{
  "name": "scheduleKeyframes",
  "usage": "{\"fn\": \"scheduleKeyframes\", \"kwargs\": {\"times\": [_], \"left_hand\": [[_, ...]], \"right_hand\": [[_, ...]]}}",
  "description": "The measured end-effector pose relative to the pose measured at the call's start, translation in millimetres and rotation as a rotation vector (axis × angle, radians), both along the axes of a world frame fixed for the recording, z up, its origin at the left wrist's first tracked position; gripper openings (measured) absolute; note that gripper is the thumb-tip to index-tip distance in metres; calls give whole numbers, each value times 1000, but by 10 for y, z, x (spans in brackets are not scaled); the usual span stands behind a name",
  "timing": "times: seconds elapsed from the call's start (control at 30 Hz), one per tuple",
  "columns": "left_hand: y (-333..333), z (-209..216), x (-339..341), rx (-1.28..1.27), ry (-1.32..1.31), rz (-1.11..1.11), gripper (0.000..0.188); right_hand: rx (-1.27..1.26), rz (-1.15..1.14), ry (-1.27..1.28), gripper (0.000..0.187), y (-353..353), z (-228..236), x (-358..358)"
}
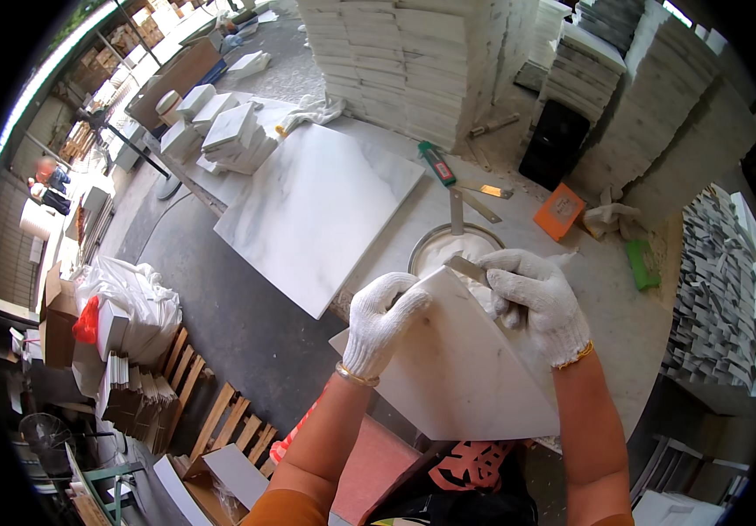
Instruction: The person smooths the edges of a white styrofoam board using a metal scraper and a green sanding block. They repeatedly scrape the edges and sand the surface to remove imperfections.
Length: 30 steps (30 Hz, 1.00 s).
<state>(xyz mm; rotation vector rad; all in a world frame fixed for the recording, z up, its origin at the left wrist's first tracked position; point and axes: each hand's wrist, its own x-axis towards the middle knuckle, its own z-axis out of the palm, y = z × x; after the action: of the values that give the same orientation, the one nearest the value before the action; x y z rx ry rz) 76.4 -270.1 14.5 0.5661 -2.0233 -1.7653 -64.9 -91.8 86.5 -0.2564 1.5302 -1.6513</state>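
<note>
In the head view, the left hand point(384, 323) has gloved fingers gripping the far left edge of a tilted tile point(470, 381) at the near side of the bench point(628, 329). The right hand point(535, 302) pinches a flat metal scraper point(467, 268) at its far corner. Dark floor point(207, 263) stretches left. The tile is smooth, white and straight-edged; the round bowl point(413, 254) beyond holds white paste.
</note>
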Motion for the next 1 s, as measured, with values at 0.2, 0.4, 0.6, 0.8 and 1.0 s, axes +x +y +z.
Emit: {"fn": "scheduleKeyframes", "kwargs": {"times": [0.2,0.4,0.6,0.8,1.0], "left_hand": [[-18,-31,12,-20,10,-2,21],[1,-4,-8,-26,18,-5,22],[-8,-32,9,-12,14,1,22],[10,27,5,-2,0,4,22],[17,-41,13,90,12,28,19]], "right_hand": [[-7,-4,-79,22,-28,-177,-14],[11,45,-56,22,74,-183,-31],[66,-14,-18,23,185,-164,-58],[523,41,852,23,154,-442,-145],[767,215,1228,28,132,-304,-23]]}}
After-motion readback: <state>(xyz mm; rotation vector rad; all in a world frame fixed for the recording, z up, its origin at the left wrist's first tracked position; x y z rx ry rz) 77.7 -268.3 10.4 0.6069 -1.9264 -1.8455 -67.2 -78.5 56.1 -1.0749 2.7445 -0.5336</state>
